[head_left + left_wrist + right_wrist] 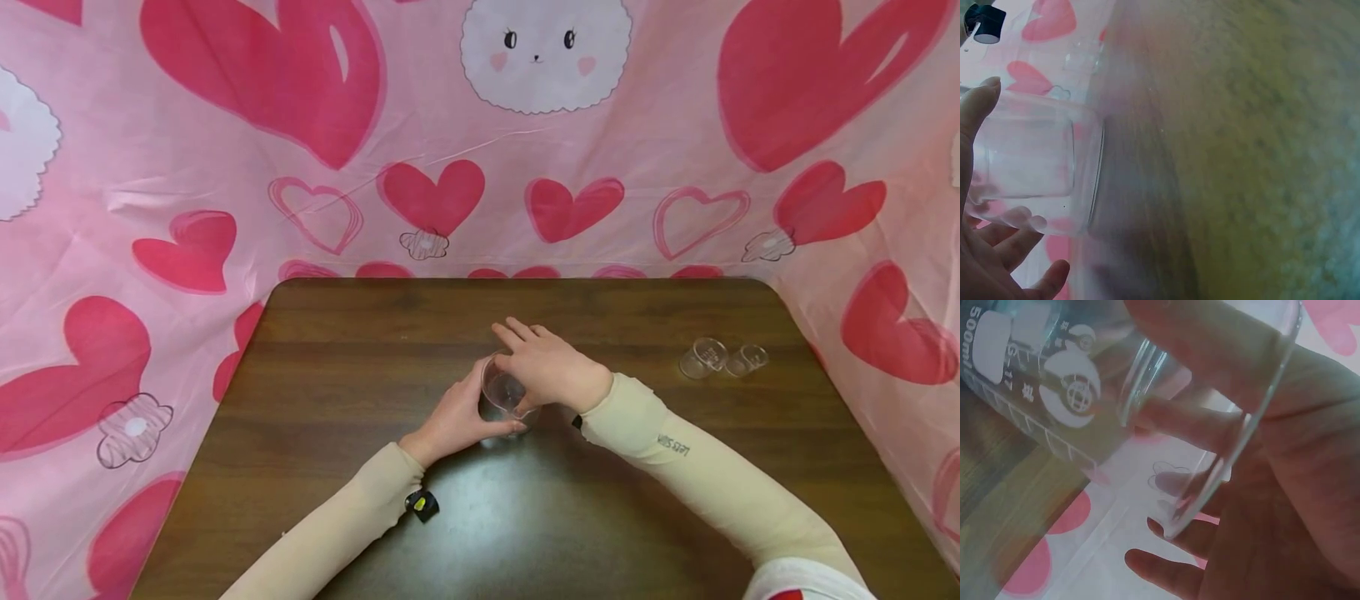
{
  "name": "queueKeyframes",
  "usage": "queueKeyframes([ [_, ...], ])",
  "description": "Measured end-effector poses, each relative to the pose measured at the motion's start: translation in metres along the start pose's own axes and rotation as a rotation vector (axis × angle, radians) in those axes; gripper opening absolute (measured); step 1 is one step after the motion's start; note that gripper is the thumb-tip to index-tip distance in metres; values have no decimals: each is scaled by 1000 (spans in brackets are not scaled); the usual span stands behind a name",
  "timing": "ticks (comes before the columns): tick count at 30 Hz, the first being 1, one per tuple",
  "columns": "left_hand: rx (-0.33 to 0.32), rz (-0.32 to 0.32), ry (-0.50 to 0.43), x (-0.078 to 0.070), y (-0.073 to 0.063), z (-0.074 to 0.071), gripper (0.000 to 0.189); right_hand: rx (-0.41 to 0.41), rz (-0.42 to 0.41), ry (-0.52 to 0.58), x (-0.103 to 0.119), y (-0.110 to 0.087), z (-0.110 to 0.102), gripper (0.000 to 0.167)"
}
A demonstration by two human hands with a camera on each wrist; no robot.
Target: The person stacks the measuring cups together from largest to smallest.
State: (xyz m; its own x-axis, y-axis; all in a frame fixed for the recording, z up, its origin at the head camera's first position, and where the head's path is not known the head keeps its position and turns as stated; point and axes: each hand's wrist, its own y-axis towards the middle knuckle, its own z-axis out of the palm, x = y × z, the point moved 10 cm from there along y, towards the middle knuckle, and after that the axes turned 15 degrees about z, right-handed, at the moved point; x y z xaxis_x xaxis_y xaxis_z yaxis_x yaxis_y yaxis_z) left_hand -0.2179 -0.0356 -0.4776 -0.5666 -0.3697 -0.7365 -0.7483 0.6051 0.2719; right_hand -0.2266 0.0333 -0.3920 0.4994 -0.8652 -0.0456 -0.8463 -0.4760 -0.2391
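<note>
At the middle of the brown wooden table [360, 350], the left hand [457, 414] grips a large clear beaker [508, 402] from its left side, thumb along the near side and fingers round the far side. The right hand [553, 371] arches over the mouth from the right. Its thumb and index finger reach inside the rim and pinch a smaller clear glass [1142, 380] nested in the beaker, while its other fingers spread outside. White print, including "500ml", and a graduated scale show through the glass in the right wrist view. Whether the large beaker's base touches the table is hard to tell.

On the right of the table, towards the far side, stand two small clear beakers [705, 358], the left one larger; they are just beside each other, and any contact between them is unclear.

Both forearms wear pale cream sleeves [720, 479], the right one with dark lettering. A small black device [422, 505] with a yellow-green mark sits at the left wrist. Pink cloth [510, 142] with red hearts hangs beyond the far edge and along both sides.
</note>
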Motion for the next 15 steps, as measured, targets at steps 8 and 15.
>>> queueKeyframes([
  [8, 1, -11, 11, -1, 0, 1, 103, -69, 12, -91, 2, -3, -1, 73],
  [15, -3, -27, 11, 1, -1, 2, 103, -105, 19, -175, 4, -4, 1, 76],
])
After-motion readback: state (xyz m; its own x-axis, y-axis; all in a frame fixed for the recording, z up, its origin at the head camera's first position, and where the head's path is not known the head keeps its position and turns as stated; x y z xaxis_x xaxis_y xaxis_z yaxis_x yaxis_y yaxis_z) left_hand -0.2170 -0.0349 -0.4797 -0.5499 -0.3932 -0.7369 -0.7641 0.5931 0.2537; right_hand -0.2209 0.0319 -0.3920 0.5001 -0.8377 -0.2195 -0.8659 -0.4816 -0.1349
